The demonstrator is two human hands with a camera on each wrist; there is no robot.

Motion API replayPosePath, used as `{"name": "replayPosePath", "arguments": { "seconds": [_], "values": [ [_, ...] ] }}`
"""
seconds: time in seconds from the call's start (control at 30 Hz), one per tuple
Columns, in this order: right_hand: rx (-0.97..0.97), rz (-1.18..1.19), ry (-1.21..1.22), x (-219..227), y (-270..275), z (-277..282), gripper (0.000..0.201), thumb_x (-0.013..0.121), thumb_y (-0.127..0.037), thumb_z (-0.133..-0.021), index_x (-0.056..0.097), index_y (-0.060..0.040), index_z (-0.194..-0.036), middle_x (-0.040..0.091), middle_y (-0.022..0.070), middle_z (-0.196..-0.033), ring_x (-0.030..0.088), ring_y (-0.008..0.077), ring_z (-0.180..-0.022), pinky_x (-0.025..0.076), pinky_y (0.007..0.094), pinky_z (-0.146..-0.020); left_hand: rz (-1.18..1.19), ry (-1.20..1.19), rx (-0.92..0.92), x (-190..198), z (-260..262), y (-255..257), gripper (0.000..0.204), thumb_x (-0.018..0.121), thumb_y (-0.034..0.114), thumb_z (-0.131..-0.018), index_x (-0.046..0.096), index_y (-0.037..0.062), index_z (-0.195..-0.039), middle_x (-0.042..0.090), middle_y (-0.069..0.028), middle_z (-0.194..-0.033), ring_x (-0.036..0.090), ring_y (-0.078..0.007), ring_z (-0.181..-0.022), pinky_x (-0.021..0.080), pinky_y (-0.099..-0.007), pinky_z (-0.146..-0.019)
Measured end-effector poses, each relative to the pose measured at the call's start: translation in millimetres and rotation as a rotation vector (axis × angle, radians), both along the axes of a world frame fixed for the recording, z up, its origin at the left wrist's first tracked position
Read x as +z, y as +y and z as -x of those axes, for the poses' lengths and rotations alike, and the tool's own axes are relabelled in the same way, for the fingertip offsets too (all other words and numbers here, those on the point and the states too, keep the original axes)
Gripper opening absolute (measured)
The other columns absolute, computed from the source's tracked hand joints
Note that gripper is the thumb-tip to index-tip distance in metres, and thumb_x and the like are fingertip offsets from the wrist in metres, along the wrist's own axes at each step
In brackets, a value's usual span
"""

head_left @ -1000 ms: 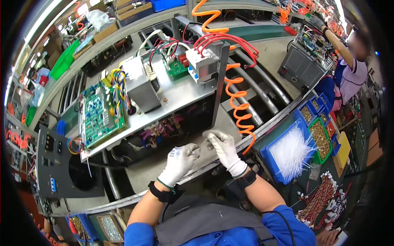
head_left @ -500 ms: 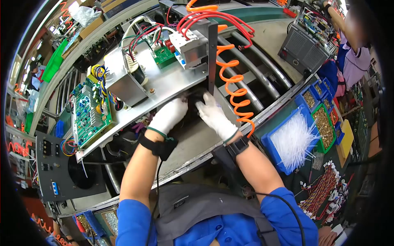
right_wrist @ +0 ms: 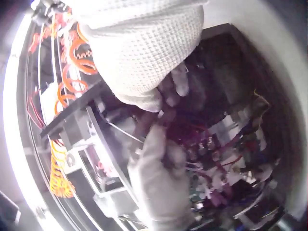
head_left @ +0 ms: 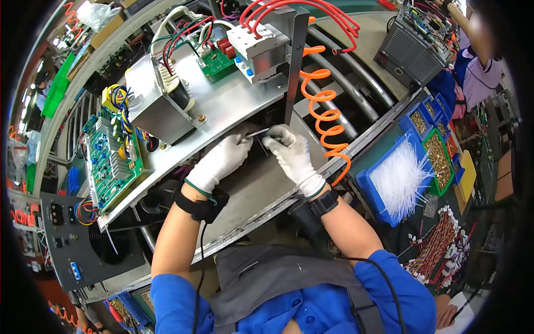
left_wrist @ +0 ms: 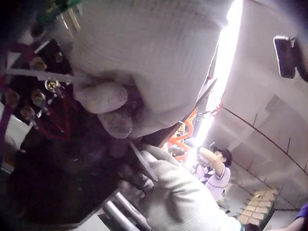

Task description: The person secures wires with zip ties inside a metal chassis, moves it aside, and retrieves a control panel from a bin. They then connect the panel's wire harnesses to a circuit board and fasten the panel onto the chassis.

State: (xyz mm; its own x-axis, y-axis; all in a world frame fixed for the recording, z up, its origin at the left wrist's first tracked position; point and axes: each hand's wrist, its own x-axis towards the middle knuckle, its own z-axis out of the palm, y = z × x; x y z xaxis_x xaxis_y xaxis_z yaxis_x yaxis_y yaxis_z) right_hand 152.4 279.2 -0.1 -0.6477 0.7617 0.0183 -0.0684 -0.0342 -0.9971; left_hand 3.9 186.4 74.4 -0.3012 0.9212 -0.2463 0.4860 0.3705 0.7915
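Note:
Both hands wear white knit gloves and meet under the right end of a metal chassis plate (head_left: 222, 106). My left hand (head_left: 225, 158) pinches a thin white cable tie (head_left: 257, 133) between thumb and fingers. One length of the cable tie (left_wrist: 41, 73) sticks out past the left fingers in the left wrist view. My right hand (head_left: 289, 153) has its fingers curled at the other end of the strip, the fingertips close to the left ones. Screw terminals (left_wrist: 52, 85) with red wires lie just beside the left hand. Deep shade hides part of the fingertips.
A green circuit board (head_left: 114, 167), a metal-cased block (head_left: 161, 100) and a white breaker (head_left: 258, 50) sit on the plate. An orange coiled hose (head_left: 322, 114) hangs right of the upright bar. A blue bin of white cable ties (head_left: 397, 178) stands at right.
Both hands have moved from in front of the chassis to underneath its right end. The head view has shifted, and the white strip now shows between the hands.

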Motion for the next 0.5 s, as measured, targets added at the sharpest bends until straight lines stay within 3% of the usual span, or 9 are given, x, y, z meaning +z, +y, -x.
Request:
{"name": "replayPosePath", "arguments": {
  "seconds": [0.03, 0.07, 0.13, 0.17, 0.2, 0.27, 0.3, 0.4, 0.5],
  "values": [
    [0.04, 0.175, 0.15, -1.8, 2.0, -1.1, 0.014, 0.067, -0.004, -0.089, 0.063, -0.0008, -0.102, 0.066, 0.0042, -0.091, 0.064, 0.0117, -0.079, 0.053, 0.0268, -0.071, 0.117, -0.089, 0.031, 16.2, -4.7, 0.4, 0.036, 0.057, 0.017, -0.095, 0.054, 0.0025, -0.128, 0.061, -0.0028, -0.092, 0.054, -0.0095, -0.079, 0.046, -0.0262, -0.068],
    [0.082, 0.347, 0.303, -2.6, 4.7, -2.5, 0.014, 0.066, -0.005, -0.09, 0.063, -0.0008, -0.103, 0.066, 0.0037, -0.092, 0.064, 0.0115, -0.079, 0.055, 0.0267, -0.072, 0.114, -0.094, 0.027, 4.7, -1.8, 2.1, 0.036, 0.057, 0.017, -0.095, 0.054, 0.0025, -0.128, 0.061, -0.0028, -0.092, 0.054, -0.0095, -0.079, 0.046, -0.0262, -0.068],
    [0.085, 0.308, 0.255, 0.1, 8.5, -8.0, 0.015, 0.067, -0.007, -0.091, 0.062, -0.0004, -0.104, 0.067, 0.0052, -0.092, 0.067, 0.0139, -0.081, 0.058, 0.0293, -0.076, -0.276, -0.194, 0.047, -21.9, 5.1, 3.0, 0.038, 0.059, 0.016, -0.095, 0.052, -0.0012, -0.128, 0.06, -0.0069, -0.1, 0.055, -0.0115, -0.09, 0.046, -0.0243, -0.079],
    [0.09, 0.356, 0.288, -3.7, 9.9, -9.0, 0.016, 0.067, -0.007, -0.091, 0.061, -0.0002, -0.104, 0.067, 0.0058, -0.093, 0.067, 0.0143, -0.082, 0.058, 0.029, -0.075, -0.288, -0.167, 0.031, -22.6, 7.3, 0.9, 0.04, 0.061, 0.017, -0.094, 0.051, -0.0029, -0.127, 0.059, -0.0092, -0.109, 0.055, -0.0134, -0.101, 0.044, -0.0236, -0.089],
    [0.097, 0.404, 0.326, -5.1, 10.6, -9.2, 0.016, 0.067, -0.007, -0.091, 0.06, 0.0, -0.104, 0.068, 0.0063, -0.094, 0.068, 0.0146, -0.083, 0.058, 0.0287, -0.075, -0.288, -0.163, 0.025, -21.6, 7.7, 1.0, 0.04, 0.061, 0.017, -0.094, 0.051, -0.0029, -0.127, 0.059, -0.0092, -0.109, 0.055, -0.0134, -0.101, 0.044, -0.0236, -0.089],
    [0.091, 0.407, 0.334, -3.2, 10.6, -8.2, 0.019, 0.067, -0.007, -0.091, 0.059, 0.0002, -0.106, 0.068, 0.0068, -0.093, 0.068, 0.0152, -0.084, 0.058, 0.0288, -0.076, -0.113, 0.113, 0.013, -16.7, 9.4, 2.6, 0.042, 0.063, 0.02, -0.094, 0.05, -0.0031, -0.127, 0.059, -0.0097, -0.11, 0.054, -0.0147, -0.105, 0.043, -0.0247, -0.093],
    [0.089, 0.41, 0.327, -3.5, 10.6, -7.3, 0.018, 0.068, -0.007, -0.09, 0.059, 0.0001, -0.105, 0.067, 0.0066, -0.093, 0.068, 0.0149, -0.083, 0.058, 0.0291, -0.075, -0.112, 0.125, 0.007, -13.2, 9.6, 2.9, 0.042, 0.063, 0.02, -0.094, 0.05, -0.0031, -0.127, 0.059, -0.0097, -0.11, 0.054, -0.0147, -0.105, 0.043, -0.0247, -0.093],
    [0.084, 0.397, 0.298, -0.3, 10.5, -7.4, 0.019, 0.068, -0.005, -0.089, 0.06, 0.0001, -0.105, 0.067, 0.0063, -0.092, 0.067, 0.0138, -0.083, 0.058, 0.0287, -0.075, -0.067, 0.054, -0.023, -5.7, 9.5, 3.3, 0.036, 0.064, 0.022, -0.094, 0.053, -0.0005, -0.119, 0.055, -0.0027, -0.09, 0.047, -0.0101, -0.078, 0.044, -0.0249, -0.07],
    [0.095, 0.341, 0.245, 2.8, 10.0, -6.0, 0.02, 0.069, -0.004, -0.088, 0.06, 0.0006, -0.105, 0.066, 0.0055, -0.091, 0.065, 0.0123, -0.082, 0.056, 0.0269, -0.075, -0.069, -0.017, -0.028, 2.3, 3.6, 3.2, 0.032, 0.064, 0.023, -0.094, 0.054, 0.0012, -0.116, 0.051, 0.0006, -0.085, 0.041, -0.0087, -0.07, 0.04, -0.0247, -0.063]
  ]
}}
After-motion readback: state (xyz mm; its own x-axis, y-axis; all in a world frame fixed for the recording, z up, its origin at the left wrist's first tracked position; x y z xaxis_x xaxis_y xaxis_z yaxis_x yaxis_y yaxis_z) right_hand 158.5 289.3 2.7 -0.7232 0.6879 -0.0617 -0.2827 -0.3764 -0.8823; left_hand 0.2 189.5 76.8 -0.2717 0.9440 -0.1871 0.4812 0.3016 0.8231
